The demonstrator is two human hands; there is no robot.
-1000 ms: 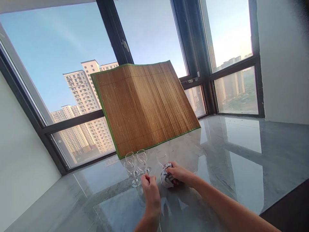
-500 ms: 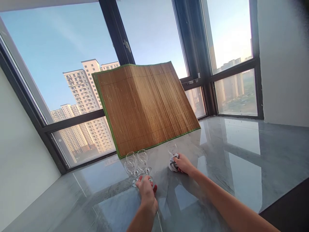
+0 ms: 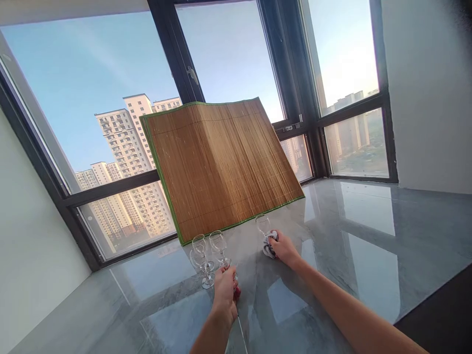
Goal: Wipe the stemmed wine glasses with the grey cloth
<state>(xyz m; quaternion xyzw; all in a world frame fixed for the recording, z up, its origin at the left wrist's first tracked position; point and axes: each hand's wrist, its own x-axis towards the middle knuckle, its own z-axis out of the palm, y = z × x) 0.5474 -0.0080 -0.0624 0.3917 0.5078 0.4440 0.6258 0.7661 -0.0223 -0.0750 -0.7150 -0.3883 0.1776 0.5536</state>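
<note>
A wide window point(image 3: 92, 88) with dark frames fills the far side, and tall apartment buildings point(image 3: 125, 147) stand behind the glass. Below it lies a glossy grey marble table point(image 3: 368, 236), which reflects the bright panes.

A brown bamboo mat point(image 3: 221, 162) with a green edge stands tilted. Its lower edge is on the table and its top leans on the window frame.

Both bare forearms come in from the bottom of the view. The right hand point(image 3: 284, 248) is closed around a crumpled grey-white cloth point(image 3: 268, 244) and rests on the table just in front of the mat. The cloth touches the lower part of a single wine glass point(image 3: 263, 225), which stands upright at the mat's lower edge.

The left hand point(image 3: 224, 295) is nearer to the person. Its fingers are drawn narrow together at the foot of the rightmost glass point(image 3: 218, 243) in a group of three wine glasses point(image 3: 201, 255). I cannot tell whether they really grip it. The three stand upright, close together, left of the single glass and well apart from it. A small red thing point(image 3: 238, 291) shows at the edge of the left hand, too small to name.
</note>
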